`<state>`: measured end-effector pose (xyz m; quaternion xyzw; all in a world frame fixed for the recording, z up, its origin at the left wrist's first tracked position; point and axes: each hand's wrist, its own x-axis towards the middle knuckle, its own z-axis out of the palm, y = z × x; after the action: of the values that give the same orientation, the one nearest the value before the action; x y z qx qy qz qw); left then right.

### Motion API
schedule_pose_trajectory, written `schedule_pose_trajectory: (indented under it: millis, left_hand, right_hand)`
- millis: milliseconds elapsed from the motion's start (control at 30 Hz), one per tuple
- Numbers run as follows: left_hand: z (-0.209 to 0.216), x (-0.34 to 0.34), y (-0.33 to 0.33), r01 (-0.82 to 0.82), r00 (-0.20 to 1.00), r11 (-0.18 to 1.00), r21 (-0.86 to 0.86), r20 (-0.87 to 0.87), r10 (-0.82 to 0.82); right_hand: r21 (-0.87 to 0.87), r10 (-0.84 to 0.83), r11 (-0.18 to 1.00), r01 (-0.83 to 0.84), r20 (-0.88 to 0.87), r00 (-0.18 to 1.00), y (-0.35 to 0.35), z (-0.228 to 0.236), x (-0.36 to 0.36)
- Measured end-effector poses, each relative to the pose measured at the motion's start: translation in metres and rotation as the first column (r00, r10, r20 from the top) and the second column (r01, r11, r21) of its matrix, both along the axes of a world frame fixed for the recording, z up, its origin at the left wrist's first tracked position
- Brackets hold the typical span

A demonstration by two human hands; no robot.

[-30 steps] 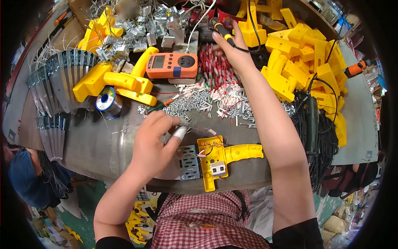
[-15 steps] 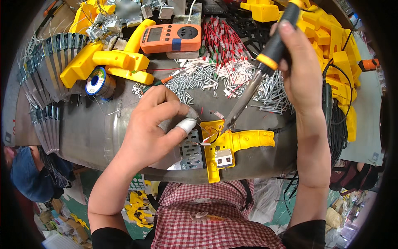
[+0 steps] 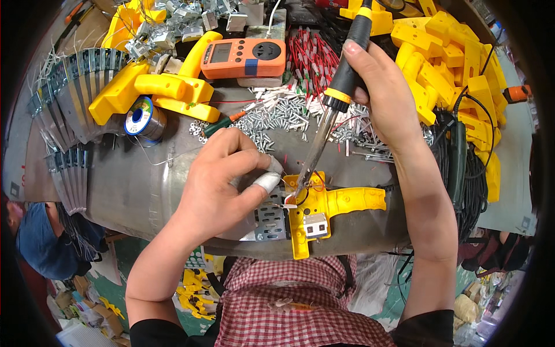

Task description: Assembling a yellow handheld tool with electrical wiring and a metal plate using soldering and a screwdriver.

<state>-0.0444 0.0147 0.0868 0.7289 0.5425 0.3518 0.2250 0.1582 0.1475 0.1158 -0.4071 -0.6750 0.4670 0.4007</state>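
My right hand (image 3: 386,95) grips a soldering iron (image 3: 352,63) with a black and yellow handle. Its metal shaft slants down to the wires inside a yellow plastic housing half (image 3: 355,199). My left hand (image 3: 228,179), thumb and fingertip in white covers, pinches thin solder wire beside the iron's tip. That wire trails back toward a solder spool (image 3: 144,120). In the housing sits a white block with two dark square holes (image 3: 315,226). A perforated metal plate (image 3: 270,218) adjoins the housing's left side, partly behind my left hand.
Loose screws (image 3: 277,118) and red wires (image 3: 312,58) lie beyond my hands. An orange meter (image 3: 244,58) stands at the back. Yellow housings (image 3: 457,69) are piled at the right above black cables (image 3: 462,191). Metal blades (image 3: 75,98) fan out at the left.
The soldering iron and my right hand have moved left and slightly down, bringing the tip nearer my left fingertips. My left hand keeps its pinch.
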Motion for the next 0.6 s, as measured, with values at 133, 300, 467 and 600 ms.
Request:
schedule_pose_trajectory:
  millis: [133,300,467,600]
  left_hand:
    - [-0.001,-0.001,0.001,-0.001,1.0,1.0,0.011,0.004,0.001]
    - [-0.002,0.001,0.001,-0.007,1.0,1.0,0.014,-0.011,0.007]
    - [-0.002,0.002,0.0,-0.009,1.0,1.0,0.014,-0.01,0.009]
    - [-0.002,0.002,0.0,-0.001,1.0,1.0,0.001,-0.012,0.001]
  right_hand:
    - [-0.052,0.044,0.998,-0.046,-0.038,0.998,0.004,-0.003,-0.003]
    - [-0.082,0.045,0.996,-0.048,-0.037,0.998,0.009,-0.007,-0.003]
    - [-0.1,0.062,0.993,-0.067,-0.056,0.997,0.012,-0.01,-0.005]
    - [-0.119,0.101,0.987,-0.108,-0.066,0.993,0.014,-0.01,-0.005]
